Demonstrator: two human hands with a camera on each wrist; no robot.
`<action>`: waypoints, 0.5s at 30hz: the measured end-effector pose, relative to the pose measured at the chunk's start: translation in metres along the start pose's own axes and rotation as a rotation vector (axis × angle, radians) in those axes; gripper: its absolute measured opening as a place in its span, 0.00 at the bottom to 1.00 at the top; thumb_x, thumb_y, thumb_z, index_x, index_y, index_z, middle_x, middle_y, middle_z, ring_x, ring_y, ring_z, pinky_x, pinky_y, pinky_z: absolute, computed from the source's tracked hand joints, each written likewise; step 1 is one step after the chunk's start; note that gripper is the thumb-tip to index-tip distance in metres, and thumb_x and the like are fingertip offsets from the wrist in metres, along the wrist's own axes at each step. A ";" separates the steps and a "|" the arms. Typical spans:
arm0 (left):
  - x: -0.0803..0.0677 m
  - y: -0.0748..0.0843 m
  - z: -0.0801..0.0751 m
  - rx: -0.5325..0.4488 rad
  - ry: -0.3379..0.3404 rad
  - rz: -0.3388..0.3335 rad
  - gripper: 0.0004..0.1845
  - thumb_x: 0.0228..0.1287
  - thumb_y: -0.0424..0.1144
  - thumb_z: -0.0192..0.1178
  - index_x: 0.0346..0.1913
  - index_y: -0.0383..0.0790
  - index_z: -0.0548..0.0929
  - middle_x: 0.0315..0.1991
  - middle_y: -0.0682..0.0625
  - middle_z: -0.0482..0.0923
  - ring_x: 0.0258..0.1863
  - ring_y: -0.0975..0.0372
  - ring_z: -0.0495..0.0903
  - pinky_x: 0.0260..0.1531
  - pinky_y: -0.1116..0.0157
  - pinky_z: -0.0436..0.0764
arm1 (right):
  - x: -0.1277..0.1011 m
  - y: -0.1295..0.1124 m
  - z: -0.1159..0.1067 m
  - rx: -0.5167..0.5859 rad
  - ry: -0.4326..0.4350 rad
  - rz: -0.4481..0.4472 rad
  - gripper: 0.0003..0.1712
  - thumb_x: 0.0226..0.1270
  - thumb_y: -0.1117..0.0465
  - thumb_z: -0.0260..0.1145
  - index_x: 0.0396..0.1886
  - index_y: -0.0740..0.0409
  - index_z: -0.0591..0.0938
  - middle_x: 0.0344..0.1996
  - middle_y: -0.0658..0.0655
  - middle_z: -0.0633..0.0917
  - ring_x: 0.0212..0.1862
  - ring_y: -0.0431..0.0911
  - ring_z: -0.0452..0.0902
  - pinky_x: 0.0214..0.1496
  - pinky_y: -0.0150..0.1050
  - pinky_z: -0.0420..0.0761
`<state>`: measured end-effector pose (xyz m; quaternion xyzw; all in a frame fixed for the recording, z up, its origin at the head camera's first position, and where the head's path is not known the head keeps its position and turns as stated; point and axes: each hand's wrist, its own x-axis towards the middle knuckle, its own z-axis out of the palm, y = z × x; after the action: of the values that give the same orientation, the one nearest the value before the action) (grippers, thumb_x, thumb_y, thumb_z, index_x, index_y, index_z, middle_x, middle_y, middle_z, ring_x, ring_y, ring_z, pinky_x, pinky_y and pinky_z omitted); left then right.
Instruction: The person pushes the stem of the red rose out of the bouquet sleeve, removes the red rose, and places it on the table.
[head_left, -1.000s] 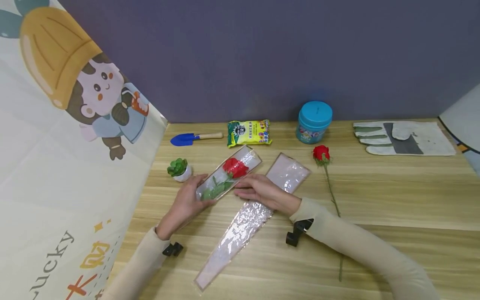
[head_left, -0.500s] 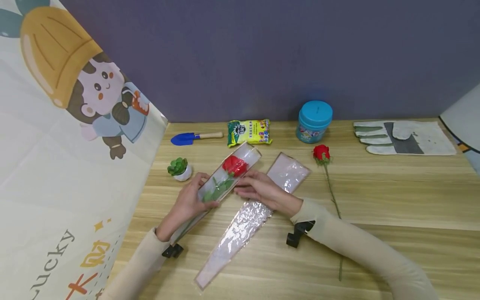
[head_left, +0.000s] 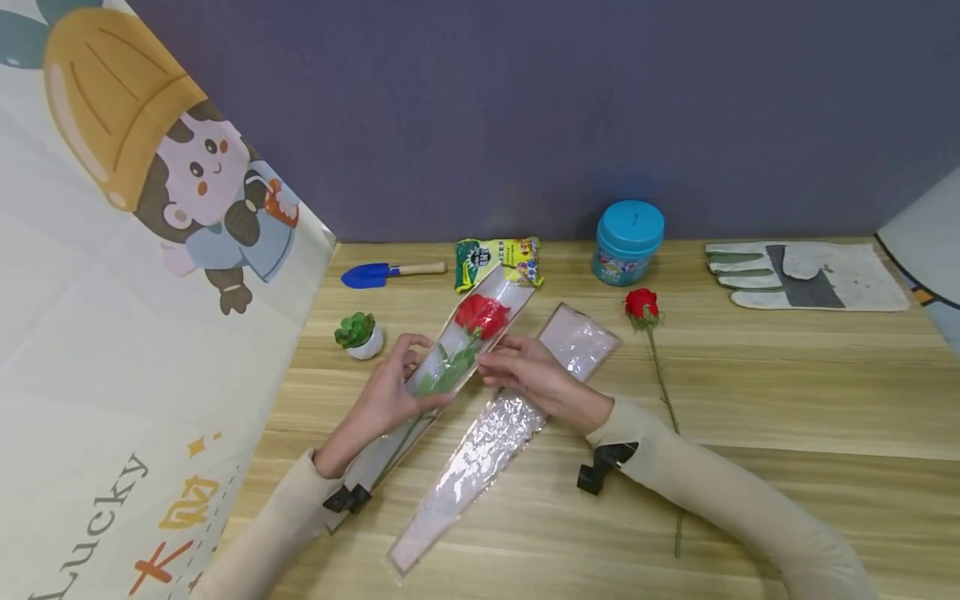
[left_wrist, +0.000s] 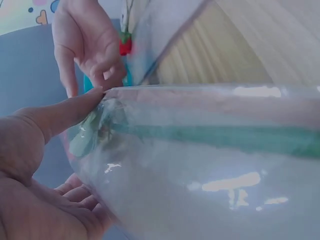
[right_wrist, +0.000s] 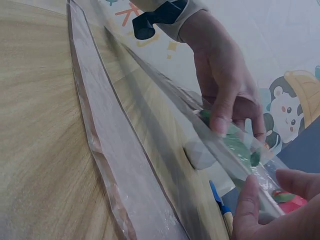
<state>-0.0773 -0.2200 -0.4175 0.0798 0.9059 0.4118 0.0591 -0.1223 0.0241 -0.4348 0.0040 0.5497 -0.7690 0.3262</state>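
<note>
Loose rose [head_left: 642, 303] stem partly under right sleeve; snack packet [head_left: 497, 252] front hidden by sleeved rose [head_left: 480, 314]

On the bench [head_left: 750, 375], a rose [head_left: 480, 315] sits inside a sleeve [head_left: 491, 287] held between the left hand [head_left: 390, 392] and right hand [head_left: 528, 375]. An empty sleeve [head_left: 480, 454] lies just right of it, partly under the right hand. A loose rose [head_left: 642, 304] lies further right. Behind, along the wall from left to right, are a trowel [head_left: 371, 274], packet [head_left: 517, 248], tub [head_left: 628, 242] and glove [head_left: 806, 275]. A plant [head_left: 357, 333] stands left of the hands.
</note>
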 end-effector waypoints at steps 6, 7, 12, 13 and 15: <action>0.006 0.014 0.004 -0.050 -0.028 0.060 0.45 0.47 0.38 0.84 0.66 0.43 0.68 0.44 0.43 0.88 0.37 0.58 0.86 0.40 0.63 0.85 | -0.001 -0.002 0.000 -0.009 0.032 -0.007 0.30 0.74 0.68 0.66 0.72 0.67 0.70 0.50 0.58 0.87 0.42 0.41 0.88 0.50 0.32 0.90; 0.007 0.015 0.005 -0.056 -0.037 0.065 0.45 0.47 0.38 0.84 0.67 0.43 0.68 0.44 0.43 0.88 0.38 0.58 0.86 0.41 0.63 0.85 | -0.001 -0.002 0.000 -0.012 0.039 -0.010 0.31 0.74 0.67 0.66 0.72 0.66 0.69 0.53 0.61 0.87 0.44 0.42 0.88 0.52 0.34 0.90; 0.009 0.024 0.011 -0.110 -0.069 0.054 0.47 0.47 0.37 0.84 0.68 0.45 0.67 0.49 0.43 0.88 0.42 0.56 0.89 0.43 0.60 0.89 | -0.005 -0.003 -0.002 -0.028 0.053 -0.039 0.33 0.74 0.66 0.66 0.75 0.61 0.67 0.68 0.69 0.79 0.55 0.47 0.88 0.63 0.41 0.86; 0.009 0.026 0.013 -0.117 -0.072 0.054 0.47 0.47 0.37 0.84 0.69 0.45 0.67 0.49 0.43 0.88 0.42 0.56 0.89 0.44 0.60 0.89 | -0.006 -0.003 -0.003 -0.032 0.060 -0.043 0.33 0.74 0.65 0.66 0.75 0.61 0.67 0.68 0.68 0.79 0.57 0.48 0.87 0.64 0.41 0.86; 0.010 0.028 0.016 -0.126 -0.073 0.058 0.48 0.47 0.37 0.84 0.70 0.45 0.66 0.50 0.43 0.88 0.43 0.55 0.89 0.45 0.59 0.89 | -0.007 -0.003 -0.004 -0.037 0.076 -0.053 0.33 0.74 0.65 0.66 0.76 0.60 0.68 0.70 0.67 0.78 0.59 0.48 0.86 0.65 0.42 0.85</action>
<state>-0.0815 -0.1882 -0.4072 0.1171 0.8727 0.4664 0.0849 -0.1196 0.0317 -0.4311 0.0125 0.5757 -0.7664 0.2848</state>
